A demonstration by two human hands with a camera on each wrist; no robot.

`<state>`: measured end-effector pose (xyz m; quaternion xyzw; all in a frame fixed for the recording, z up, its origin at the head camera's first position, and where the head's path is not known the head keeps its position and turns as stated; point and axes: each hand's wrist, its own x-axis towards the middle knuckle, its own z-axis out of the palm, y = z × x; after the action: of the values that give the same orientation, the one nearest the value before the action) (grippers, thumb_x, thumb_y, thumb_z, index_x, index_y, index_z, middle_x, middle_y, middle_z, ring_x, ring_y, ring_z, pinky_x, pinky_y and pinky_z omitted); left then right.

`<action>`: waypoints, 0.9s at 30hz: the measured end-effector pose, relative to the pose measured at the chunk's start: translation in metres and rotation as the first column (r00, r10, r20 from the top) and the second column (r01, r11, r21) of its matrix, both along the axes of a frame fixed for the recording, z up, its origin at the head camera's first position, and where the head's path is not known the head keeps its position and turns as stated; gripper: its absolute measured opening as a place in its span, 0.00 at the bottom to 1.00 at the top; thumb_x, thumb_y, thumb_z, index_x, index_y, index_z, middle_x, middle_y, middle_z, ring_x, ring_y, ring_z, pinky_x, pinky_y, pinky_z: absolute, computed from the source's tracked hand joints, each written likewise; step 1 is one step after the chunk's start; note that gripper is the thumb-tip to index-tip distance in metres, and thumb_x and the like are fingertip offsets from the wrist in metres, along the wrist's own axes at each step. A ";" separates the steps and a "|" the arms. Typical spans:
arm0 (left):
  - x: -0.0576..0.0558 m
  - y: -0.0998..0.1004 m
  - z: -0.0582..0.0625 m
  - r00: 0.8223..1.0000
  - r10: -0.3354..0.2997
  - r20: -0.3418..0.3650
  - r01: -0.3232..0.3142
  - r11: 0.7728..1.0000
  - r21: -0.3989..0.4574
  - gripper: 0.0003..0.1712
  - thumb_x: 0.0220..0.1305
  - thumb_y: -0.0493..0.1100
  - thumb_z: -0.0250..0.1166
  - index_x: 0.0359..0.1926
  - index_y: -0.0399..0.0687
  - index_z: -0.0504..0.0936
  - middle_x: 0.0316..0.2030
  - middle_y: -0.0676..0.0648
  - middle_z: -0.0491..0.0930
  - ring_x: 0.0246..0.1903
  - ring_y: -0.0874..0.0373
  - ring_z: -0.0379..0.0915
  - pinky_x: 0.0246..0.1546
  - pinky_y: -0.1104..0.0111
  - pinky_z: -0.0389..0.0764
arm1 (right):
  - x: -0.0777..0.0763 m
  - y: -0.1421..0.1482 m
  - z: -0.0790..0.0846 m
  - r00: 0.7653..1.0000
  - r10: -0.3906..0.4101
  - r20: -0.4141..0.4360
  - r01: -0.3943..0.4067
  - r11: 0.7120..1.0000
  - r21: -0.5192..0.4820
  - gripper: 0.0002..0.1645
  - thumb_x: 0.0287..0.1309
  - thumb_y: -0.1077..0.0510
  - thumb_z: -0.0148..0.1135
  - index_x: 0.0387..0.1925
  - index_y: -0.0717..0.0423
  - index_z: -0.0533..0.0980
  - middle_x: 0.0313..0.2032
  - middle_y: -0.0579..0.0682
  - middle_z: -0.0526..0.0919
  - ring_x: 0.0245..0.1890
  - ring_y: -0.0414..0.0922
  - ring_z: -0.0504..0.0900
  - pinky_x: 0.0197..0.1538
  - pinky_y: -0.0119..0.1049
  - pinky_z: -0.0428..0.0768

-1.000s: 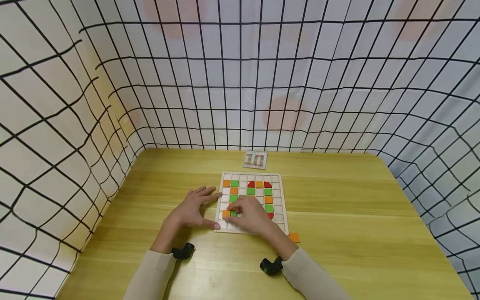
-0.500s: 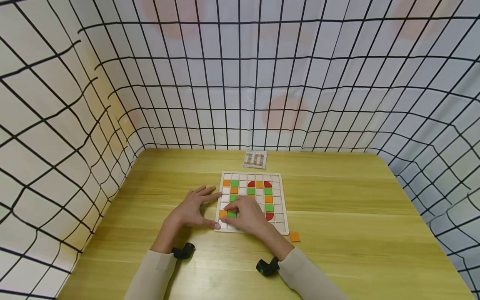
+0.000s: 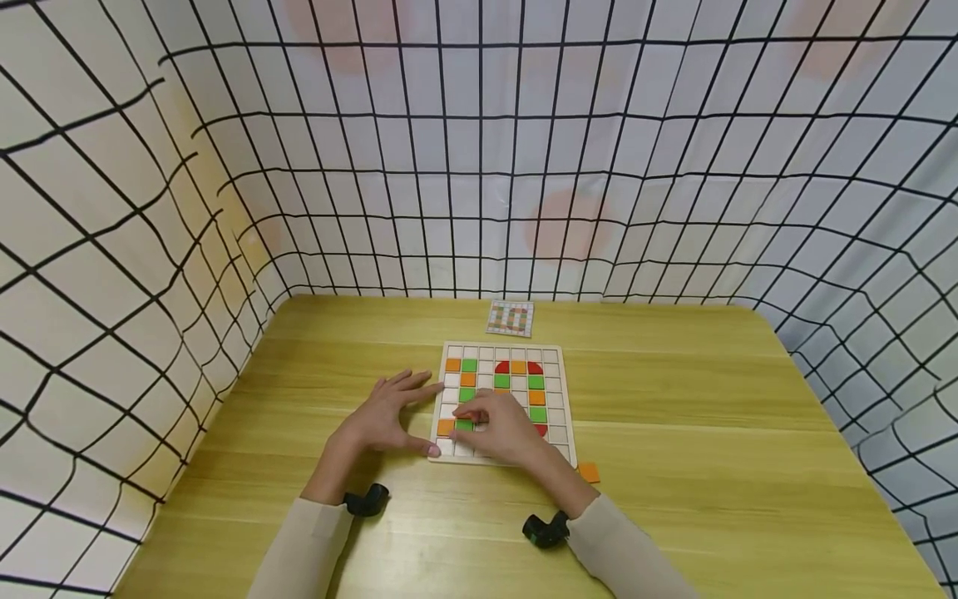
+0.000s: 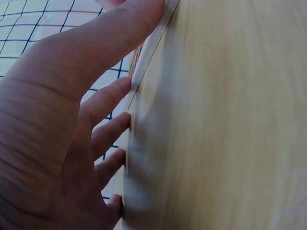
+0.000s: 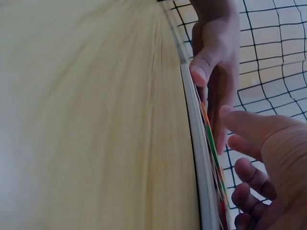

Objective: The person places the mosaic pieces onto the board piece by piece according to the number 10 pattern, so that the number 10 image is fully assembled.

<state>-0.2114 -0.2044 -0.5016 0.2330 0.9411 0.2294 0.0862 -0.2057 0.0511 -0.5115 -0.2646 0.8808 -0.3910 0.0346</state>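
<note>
A white grid board [image 3: 557,449] lies on the table, with orange, green and red flat tiles in some of its cells. My left hand [image 3: 385,416] is spread at the board's left side, thumb at the near-left corner and fingertips by the left edge. Over the lower middle of the board is my right hand [image 3: 497,428], its fingers loosely bent, hiding some cells. Just left of its thumb sit an orange tile [image 3: 446,427] and a green tile [image 3: 464,425]. In the right wrist view, nothing shows between the right thumb [image 5: 230,115] and fingers, which are above the tiles.
A loose orange tile [image 3: 589,472] lies by the board's near-right corner. Behind the board is a small card [image 3: 510,319] with a printed coloured grid. White walls with black grid lines [image 3: 479,150] enclose the wooden table [image 3: 711,433] at the back and sides.
The orange tile at the lower left slid left into line with the edge column. My right hand moved left with it, then back right a little, off the tile. My left hand stayed still.
</note>
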 end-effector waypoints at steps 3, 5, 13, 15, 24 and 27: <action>0.000 0.000 0.001 1.000 -0.004 -0.004 0.004 1.000 -0.004 0.62 0.42 0.75 0.78 0.77 0.64 0.67 0.80 0.45 0.56 0.81 0.36 0.44 0.76 0.31 0.41 | 0.001 0.008 0.004 1.000 -0.008 -0.010 0.008 1.000 -0.007 0.17 0.55 0.45 0.78 0.45 0.45 0.90 0.29 0.43 0.81 0.30 0.39 0.74 0.34 0.31 0.72; 0.000 -0.001 0.001 1.000 0.001 -0.005 -0.001 1.000 -0.004 0.62 0.41 0.75 0.78 0.77 0.64 0.67 0.80 0.45 0.56 0.80 0.36 0.44 0.76 0.31 0.41 | 0.002 0.013 0.006 1.000 -0.014 -0.010 0.014 1.000 0.004 0.17 0.55 0.44 0.78 0.46 0.44 0.89 0.29 0.44 0.81 0.29 0.40 0.73 0.33 0.31 0.71; 0.001 -0.001 0.002 1.000 0.015 0.004 -0.015 1.000 0.002 0.62 0.41 0.75 0.79 0.77 0.65 0.67 0.80 0.46 0.56 0.81 0.37 0.43 0.77 0.32 0.40 | 0.005 0.036 0.013 0.999 -0.039 -0.003 0.039 0.999 0.020 0.18 0.56 0.44 0.78 0.46 0.45 0.89 0.30 0.43 0.81 0.29 0.39 0.74 0.33 0.31 0.72; 0.001 -0.001 0.001 1.000 0.015 0.007 -0.015 1.000 -0.002 0.62 0.40 0.75 0.78 0.77 0.66 0.67 0.80 0.46 0.56 0.81 0.37 0.43 0.77 0.32 0.40 | 0.006 0.045 0.013 0.999 -0.041 -0.013 0.041 0.999 0.015 0.18 0.55 0.45 0.79 0.46 0.47 0.89 0.29 0.44 0.81 0.28 0.40 0.73 0.32 0.30 0.71; 0.000 0.000 0.000 1.000 0.011 0.009 -0.011 1.000 0.016 0.62 0.40 0.74 0.79 0.77 0.65 0.68 0.80 0.46 0.56 0.81 0.36 0.43 0.76 0.32 0.40 | 0.007 0.092 0.009 0.993 -0.119 -0.020 0.120 0.992 0.030 0.19 0.53 0.44 0.80 0.45 0.46 0.89 0.30 0.43 0.79 0.31 0.41 0.72 0.33 0.31 0.71; 0.000 0.000 -0.001 1.000 0.005 0.009 -0.005 1.000 0.014 0.62 0.40 0.74 0.79 0.77 0.65 0.67 0.80 0.46 0.56 0.81 0.36 0.43 0.76 0.31 0.40 | 0.010 0.110 0.010 0.991 -0.136 -0.013 0.136 0.990 0.041 0.21 0.53 0.44 0.80 0.46 0.47 0.89 0.31 0.44 0.79 0.32 0.42 0.72 0.33 0.31 0.70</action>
<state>-0.2115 -0.2043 -0.5022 0.2302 0.9396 0.2373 0.0883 -0.1954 0.1607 -0.5011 -0.2053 0.9049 -0.3727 0.0089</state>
